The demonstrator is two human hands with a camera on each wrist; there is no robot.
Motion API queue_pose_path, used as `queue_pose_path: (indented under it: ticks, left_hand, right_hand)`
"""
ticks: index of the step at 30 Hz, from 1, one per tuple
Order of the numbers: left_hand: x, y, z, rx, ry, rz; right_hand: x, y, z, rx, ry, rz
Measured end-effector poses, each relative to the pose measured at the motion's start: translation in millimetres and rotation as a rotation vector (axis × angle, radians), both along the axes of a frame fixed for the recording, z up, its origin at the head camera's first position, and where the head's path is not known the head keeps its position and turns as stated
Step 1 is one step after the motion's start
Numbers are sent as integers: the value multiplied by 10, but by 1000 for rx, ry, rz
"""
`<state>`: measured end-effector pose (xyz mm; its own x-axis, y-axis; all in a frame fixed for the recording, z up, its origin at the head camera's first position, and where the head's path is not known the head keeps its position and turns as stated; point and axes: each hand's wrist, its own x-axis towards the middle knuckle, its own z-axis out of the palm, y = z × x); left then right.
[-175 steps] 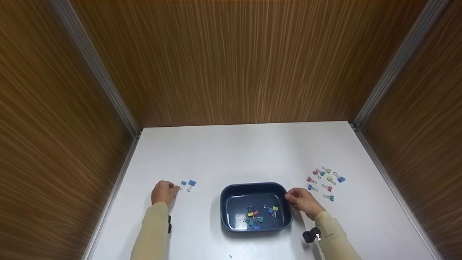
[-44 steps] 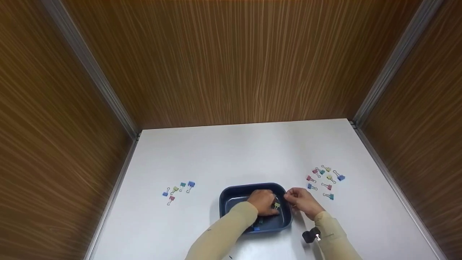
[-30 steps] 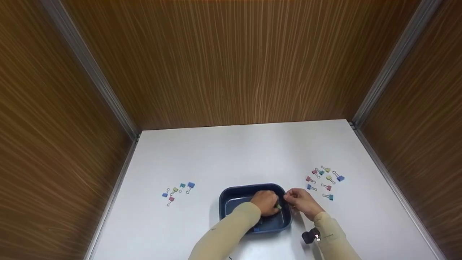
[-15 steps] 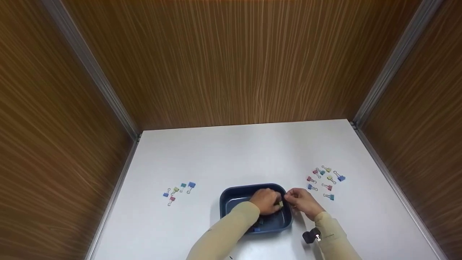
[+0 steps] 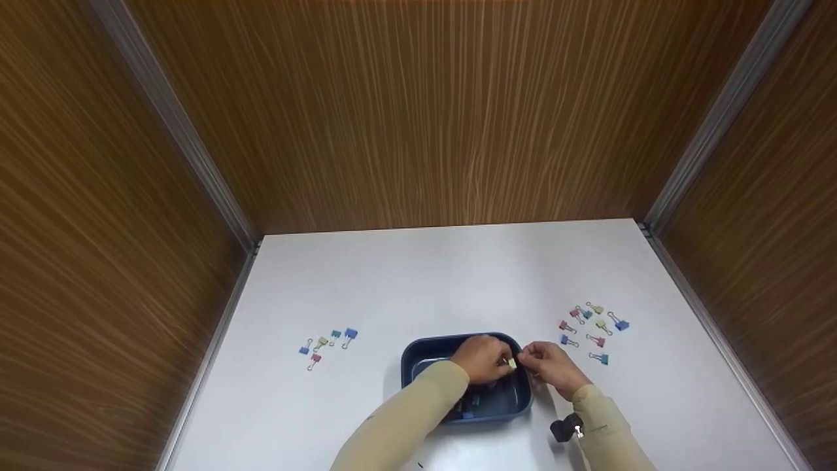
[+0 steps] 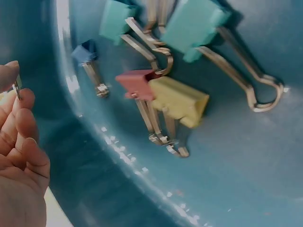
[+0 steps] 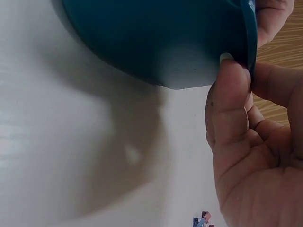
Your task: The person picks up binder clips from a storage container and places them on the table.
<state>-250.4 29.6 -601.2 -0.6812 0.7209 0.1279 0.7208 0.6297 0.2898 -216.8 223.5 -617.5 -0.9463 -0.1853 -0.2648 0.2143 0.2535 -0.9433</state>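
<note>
My left hand [image 5: 482,360] is over the dark blue tray [image 5: 409,373], pinching a yellow binder clip [image 5: 512,363] near the right wall. In the left wrist view, a thin metal part of that clip shows between thumb and fingertip of the left hand [image 6: 19,142]. Below lie two green clips, a blue clip [image 6: 85,52], a red clip [image 6: 137,84] and another yellow clip [image 6: 179,100] on the tray floor. My right hand [image 5: 554,367] pinches the tray's right rim between thumb and finger, as the right wrist view also shows. The left forearm hides part of the tray.
On the white table [image 5: 418,281], a small group of binder clips, including a large blue clip [image 5: 351,333], lies left of the tray. Several more clips, among them a green clip [image 5: 599,358], lie to the right. Wood-grain panels [image 5: 444,118] enclose the back and both sides.
My left hand has gone from the left group of clips into the tray, and has now risen slightly with a yellow clip. More clips lie at left than before. The right hand stays on the rim.
</note>
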Motion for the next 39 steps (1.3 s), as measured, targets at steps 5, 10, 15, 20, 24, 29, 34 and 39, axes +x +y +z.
queue_pose_path:
  ticks: [5,10,15,20,24,29,34,39]
  left_hand:
    - [27,-78,170,13,-15,25]
    - [20,-247,300,72,-29,58]
    - [-40,-525,364,174,-5,107]
    - [-113,-837,389,246,17,186]
    - [-155,-1056,395,282,21,248]
    - [-154,-1336,347,322,-26,337]
    - [-127,-1705,240,348,-18,414]
    - [-56,-2112,77,343,-19,511]
  right_hand:
    - [0,9,13,10,-4,3]
    - [-4,14,16,25,-5,-1]
    - [-18,17,8,26,-5,-4]
    - [-28,24,-3,24,6,-14]
    - [-20,23,-6,38,10,-30]
    - [2,6,-4,43,14,-21]
    - [11,-4,-10,37,7,-15]
    - [4,-2,-14,44,26,-1]
